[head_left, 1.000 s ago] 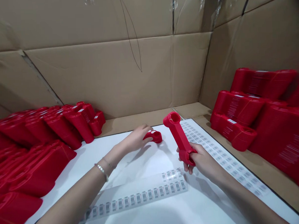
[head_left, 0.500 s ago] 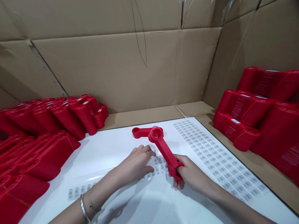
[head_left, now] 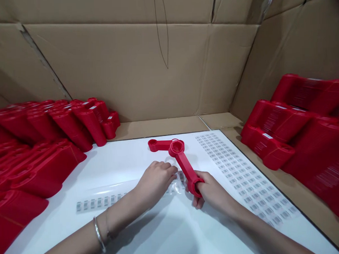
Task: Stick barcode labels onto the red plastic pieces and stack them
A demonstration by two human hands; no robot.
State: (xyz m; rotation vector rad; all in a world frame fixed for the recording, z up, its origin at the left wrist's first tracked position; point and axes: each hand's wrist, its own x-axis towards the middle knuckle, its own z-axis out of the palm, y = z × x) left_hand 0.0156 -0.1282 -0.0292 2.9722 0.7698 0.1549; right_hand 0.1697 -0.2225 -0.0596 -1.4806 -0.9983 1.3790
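Note:
My left hand (head_left: 156, 183) lies palm down on a clear strip of barcode labels (head_left: 105, 200), its fingertips at the strip's crumpled far part. My right hand (head_left: 212, 190) grips the near ring end of a long red plastic dumbbell-shaped piece (head_left: 183, 160). That piece slants up and away across the white table (head_left: 123, 162), and its far ring end sits against a second red piece (head_left: 157, 145). The second piece lies flat on the table, and neither hand touches it.
A sheet of barcode labels (head_left: 238, 176) lies on the table's right side. Stacks of red plastic pieces (head_left: 75, 126) pile up on the left, more (head_left: 280, 127) on the right. Cardboard walls (head_left: 114, 69) close off the back and right.
My right hand has lowered the long red piece toward the table. My left hand has let go of the smaller red piece, now lying flat, and moved onto the label strip.

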